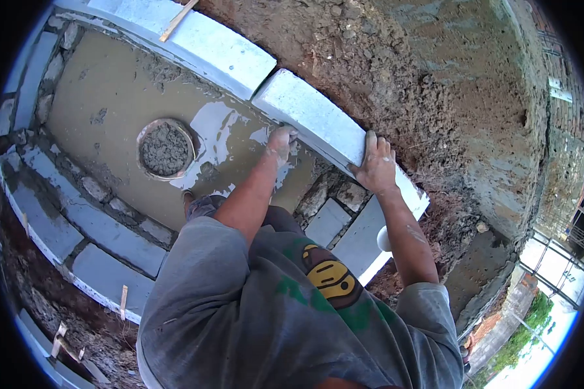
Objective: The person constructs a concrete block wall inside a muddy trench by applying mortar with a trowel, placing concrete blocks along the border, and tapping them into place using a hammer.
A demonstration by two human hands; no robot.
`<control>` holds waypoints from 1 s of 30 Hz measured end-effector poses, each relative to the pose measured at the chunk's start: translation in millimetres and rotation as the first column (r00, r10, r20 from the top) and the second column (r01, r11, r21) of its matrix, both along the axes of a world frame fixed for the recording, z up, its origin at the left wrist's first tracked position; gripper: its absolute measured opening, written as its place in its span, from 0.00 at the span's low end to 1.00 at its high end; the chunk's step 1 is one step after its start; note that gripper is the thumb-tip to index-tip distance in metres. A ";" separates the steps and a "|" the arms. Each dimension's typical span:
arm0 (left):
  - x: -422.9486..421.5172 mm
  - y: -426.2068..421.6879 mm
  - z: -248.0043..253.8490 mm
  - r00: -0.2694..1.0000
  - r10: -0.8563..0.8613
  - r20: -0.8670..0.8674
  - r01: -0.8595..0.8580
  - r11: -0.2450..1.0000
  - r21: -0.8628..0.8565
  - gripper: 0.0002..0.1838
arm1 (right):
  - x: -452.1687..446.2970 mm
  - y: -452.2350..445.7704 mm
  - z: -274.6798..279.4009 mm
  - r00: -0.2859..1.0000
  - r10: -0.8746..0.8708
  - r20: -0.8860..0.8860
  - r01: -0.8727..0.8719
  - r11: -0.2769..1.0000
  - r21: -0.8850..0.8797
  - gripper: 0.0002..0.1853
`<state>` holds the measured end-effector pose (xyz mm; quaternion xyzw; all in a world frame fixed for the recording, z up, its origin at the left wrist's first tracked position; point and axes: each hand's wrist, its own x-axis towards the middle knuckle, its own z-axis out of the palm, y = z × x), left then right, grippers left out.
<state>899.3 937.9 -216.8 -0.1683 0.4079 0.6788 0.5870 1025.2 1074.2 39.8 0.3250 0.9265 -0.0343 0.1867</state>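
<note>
A long pale concrete block [315, 110] lies along the top of the wall, with a narrow gap between it and the neighbouring block [220, 52]. My right hand [376, 166] grips it near its right end, fingers over the outer edge and thumb toward the inner side. Lower along the inner face, my left hand [281, 144] is closed against the block's bottom edge, its fingertips partly hidden and smeared grey. Below and left of that hand, a round bucket [192, 152] full of grey mortar [163, 150] stands in muddy water.
Muddy water [91, 84] covers the floor inside the block walls. A stepped block wall [91, 220] runs along the left, with stones [94, 189] at its base. Wooden strips [178, 21] lie on or against the blocks. Rough soil [383, 71] banks up outside the wall.
</note>
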 end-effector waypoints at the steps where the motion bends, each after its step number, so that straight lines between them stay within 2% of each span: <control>1: -14.0 -10.0 28.2 0.998 0.000 -0.056 0.001 1.000 0.013 0.18 | -0.3 -1.2 -1.9 1.000 0.002 -0.022 -0.002 1.000 0.007 0.50; 5: -43.2 -39.4 150.8 0.951 -0.003 -0.309 0.018 0.999 0.043 0.27 | 3.7 -1.1 0.7 0.997 -0.024 -0.067 0.024 1.000 -0.004 0.49; 7: -45.7 -33.4 172.0 0.901 -0.146 -0.408 0.107 0.987 -0.117 0.34 | 6.7 -1.2 -0.2 0.994 -0.031 -0.107 0.030 1.000 -0.008 0.49; 8: -44.9 -28.4 175.7 0.867 -0.219 -0.447 0.148 0.971 -0.189 0.37 | 10.3 -1.0 0.3 0.992 -0.038 -0.118 0.038 0.999 -0.004 0.49; 10: -52.0 -10.7 161.8 0.862 -0.250 -0.441 0.165 0.961 -0.222 0.47 | 17.4 -2.4 -9.8 0.985 -0.045 -0.166 0.051 0.998 0.033 0.49; 11: -50.3 -3.8 187.7 0.894 -0.268 -0.358 0.156 0.937 -0.313 0.49 | 18.7 -3.8 -11.8 0.983 -0.071 -0.168 0.075 0.997 0.018 0.49; 12: -51.3 -3.9 186.1 0.876 -0.282 -0.391 0.153 0.931 -0.330 0.47 | 21.3 -4.9 -13.3 0.981 -0.096 -0.169 0.098 0.995 0.001 0.49; 15: -66.6 -4.9 173.5 0.856 -0.408 -0.318 0.295 0.890 -0.347 0.47 | 32.9 -11.6 -23.3 0.954 -0.099 -0.282 0.120 0.991 0.059 0.48; 20: -82.4 -4.8 161.8 0.784 -0.523 -0.334 0.404 0.839 -0.364 0.46 | 45.1 -22.9 -25.3 0.941 -0.216 -0.261 0.257 0.957 0.137 0.48; 23: -83.5 -2.1 168.2 0.754 -0.560 -0.342 0.397 0.804 -0.443 0.48 | 43.1 -25.3 -27.8 0.931 -0.267 -0.250 0.303 0.946 0.119 0.48; 26: -87.9 -0.9 184.0 0.617 -0.701 -0.358 0.505 0.702 -0.502 0.51 | 39.5 -32.2 -30.9 0.914 -0.297 -0.276 0.345 0.928 0.143 0.48; 28: -93.1 -0.6 162.5 0.634 -0.672 -0.381 0.510 0.735 -0.447 0.52 | 34.1 -37.6 -29.3 0.907 -0.318 -0.276 0.370 0.914 0.164 0.48; 30: -88.3 -0.8 185.5 0.649 -0.663 -0.373 0.497 0.741 -0.452 0.51 | 26.8 -45.1 -32.2 0.875 -0.354 -0.331 0.425 0.888 0.174 0.48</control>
